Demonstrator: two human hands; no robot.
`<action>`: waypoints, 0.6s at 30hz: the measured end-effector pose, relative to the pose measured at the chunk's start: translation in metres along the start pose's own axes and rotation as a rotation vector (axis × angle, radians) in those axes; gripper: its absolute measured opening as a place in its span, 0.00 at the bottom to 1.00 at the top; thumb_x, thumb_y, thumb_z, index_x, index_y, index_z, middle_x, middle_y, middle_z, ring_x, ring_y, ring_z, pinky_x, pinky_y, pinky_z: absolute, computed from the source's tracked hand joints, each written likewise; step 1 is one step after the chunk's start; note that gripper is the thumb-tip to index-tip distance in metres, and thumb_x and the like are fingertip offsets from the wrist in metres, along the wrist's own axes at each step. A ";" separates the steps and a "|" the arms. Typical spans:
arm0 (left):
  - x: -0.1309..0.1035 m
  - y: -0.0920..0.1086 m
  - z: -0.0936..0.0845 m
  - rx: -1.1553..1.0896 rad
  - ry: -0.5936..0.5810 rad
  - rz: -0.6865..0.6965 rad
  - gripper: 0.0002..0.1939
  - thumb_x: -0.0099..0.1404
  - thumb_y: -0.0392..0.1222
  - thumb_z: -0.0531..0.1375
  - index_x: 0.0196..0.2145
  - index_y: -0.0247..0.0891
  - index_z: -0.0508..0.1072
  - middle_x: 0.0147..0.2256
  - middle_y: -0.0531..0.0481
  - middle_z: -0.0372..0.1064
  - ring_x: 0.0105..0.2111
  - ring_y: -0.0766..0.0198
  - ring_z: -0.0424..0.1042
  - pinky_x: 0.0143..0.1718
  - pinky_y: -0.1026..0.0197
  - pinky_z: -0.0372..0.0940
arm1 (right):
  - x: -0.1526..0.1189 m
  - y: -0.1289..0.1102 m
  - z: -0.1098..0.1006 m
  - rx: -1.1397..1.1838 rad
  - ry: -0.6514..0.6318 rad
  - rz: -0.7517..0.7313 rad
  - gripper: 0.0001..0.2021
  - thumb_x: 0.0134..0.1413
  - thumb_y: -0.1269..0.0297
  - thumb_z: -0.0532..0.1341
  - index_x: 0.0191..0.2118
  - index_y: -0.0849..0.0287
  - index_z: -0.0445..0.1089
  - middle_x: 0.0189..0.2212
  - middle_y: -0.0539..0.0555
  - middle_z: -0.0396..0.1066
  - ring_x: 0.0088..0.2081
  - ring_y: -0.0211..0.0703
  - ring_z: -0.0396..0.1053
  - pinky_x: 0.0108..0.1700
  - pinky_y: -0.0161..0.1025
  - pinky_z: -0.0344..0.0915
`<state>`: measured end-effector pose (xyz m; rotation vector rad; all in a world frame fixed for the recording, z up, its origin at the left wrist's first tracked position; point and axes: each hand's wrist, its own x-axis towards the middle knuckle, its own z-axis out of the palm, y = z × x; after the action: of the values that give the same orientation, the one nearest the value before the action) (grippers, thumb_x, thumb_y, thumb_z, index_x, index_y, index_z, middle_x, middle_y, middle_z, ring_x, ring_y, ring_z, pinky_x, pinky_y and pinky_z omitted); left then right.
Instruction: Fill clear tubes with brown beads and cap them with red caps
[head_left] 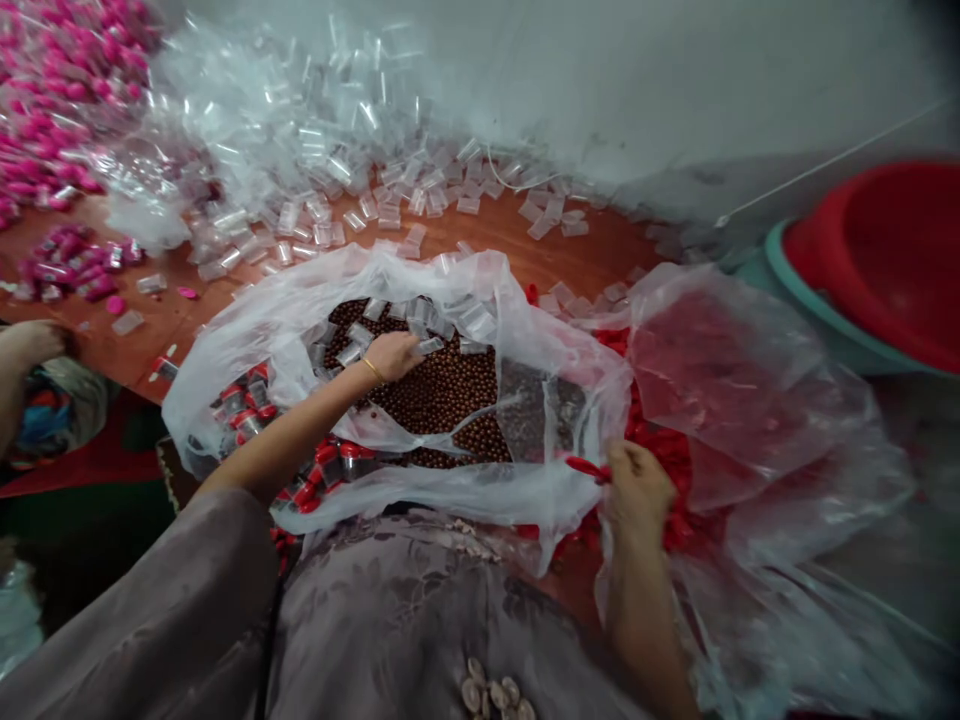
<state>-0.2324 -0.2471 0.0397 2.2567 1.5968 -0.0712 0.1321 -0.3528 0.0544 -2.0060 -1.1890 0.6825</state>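
My left hand [394, 356], with a thin yellow bangle at the wrist, is closed over a heap of small brown beads [442, 408]. At its fingertips is a small clear plastic tube [430, 346]; several more lie on the beads beside it. My right hand [642, 486] pinches a red plastic piece [586, 467] at the right edge of a translucent plastic bag [247, 312]. That bag lies open around the beads. Small red-ended containers [327, 466] rest inside it, under my left forearm. More red pieces [660, 445] are piled beside my right hand.
Clear tubes [330, 150] are heaped across the back of the orange-brown table [600, 232]. Pink pieces [67, 90] form a pile at far left. Another person's hand [30, 345] shows at the left edge. Red basin [892, 265] and clear sheeting [765, 400] occupy the right.
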 end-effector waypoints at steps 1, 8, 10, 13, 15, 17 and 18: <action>-0.005 0.011 0.000 -0.083 -0.035 0.031 0.16 0.62 0.49 0.50 0.40 0.34 0.68 0.33 0.45 0.68 0.33 0.61 0.67 0.34 0.63 0.58 | -0.005 -0.020 0.013 0.036 -0.090 -0.008 0.20 0.43 0.51 0.57 0.36 0.63 0.68 0.16 0.44 0.57 0.19 0.34 0.56 0.22 0.33 0.55; -0.049 0.062 0.021 -0.716 -0.207 0.283 0.18 0.60 0.54 0.52 0.36 0.34 0.64 0.26 0.54 0.64 0.24 0.70 0.61 0.26 0.68 0.55 | -0.027 -0.091 0.103 0.195 -0.813 -0.165 0.21 0.44 0.53 0.59 0.42 0.63 0.69 0.13 0.41 0.52 0.17 0.29 0.50 0.22 0.30 0.51; -0.062 0.064 0.028 -0.834 -0.203 0.215 0.17 0.61 0.53 0.50 0.35 0.34 0.63 0.26 0.54 0.64 0.24 0.71 0.61 0.27 0.68 0.56 | -0.030 -0.086 0.116 0.233 -0.909 -0.138 0.19 0.45 0.52 0.57 0.38 0.62 0.71 0.14 0.42 0.55 0.17 0.29 0.49 0.20 0.29 0.48; -0.076 0.059 0.033 -0.964 -0.219 0.015 0.18 0.61 0.55 0.48 0.30 0.35 0.62 0.22 0.55 0.63 0.20 0.72 0.58 0.23 0.69 0.55 | -0.033 -0.079 0.132 0.290 -0.941 -0.030 0.19 0.46 0.50 0.57 0.35 0.61 0.72 0.14 0.43 0.58 0.15 0.28 0.49 0.18 0.29 0.46; -0.078 0.054 0.032 -1.037 -0.235 -0.094 0.19 0.60 0.57 0.48 0.28 0.36 0.61 0.20 0.56 0.62 0.17 0.73 0.56 0.20 0.69 0.53 | -0.033 -0.080 0.141 0.323 -0.913 0.054 0.19 0.44 0.50 0.58 0.33 0.61 0.72 0.12 0.42 0.57 0.14 0.29 0.49 0.16 0.29 0.47; -0.078 0.051 0.027 -1.097 -0.237 -0.164 0.20 0.59 0.58 0.49 0.26 0.36 0.60 0.18 0.57 0.60 0.16 0.74 0.55 0.18 0.69 0.51 | -0.031 -0.085 0.150 0.361 -0.898 0.136 0.19 0.40 0.50 0.60 0.32 0.61 0.73 0.11 0.42 0.57 0.13 0.28 0.50 0.15 0.29 0.48; -0.077 0.050 0.025 -1.118 -0.236 -0.191 0.20 0.59 0.58 0.49 0.25 0.37 0.59 0.17 0.57 0.60 0.15 0.74 0.55 0.18 0.69 0.51 | -0.029 -0.088 0.154 0.382 -0.893 0.175 0.19 0.38 0.50 0.62 0.31 0.62 0.73 0.11 0.42 0.59 0.13 0.28 0.50 0.14 0.29 0.49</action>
<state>-0.2094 -0.3390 0.0498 1.1813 1.2302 0.3922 -0.0391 -0.3035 0.0304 -1.4949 -1.2113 1.8619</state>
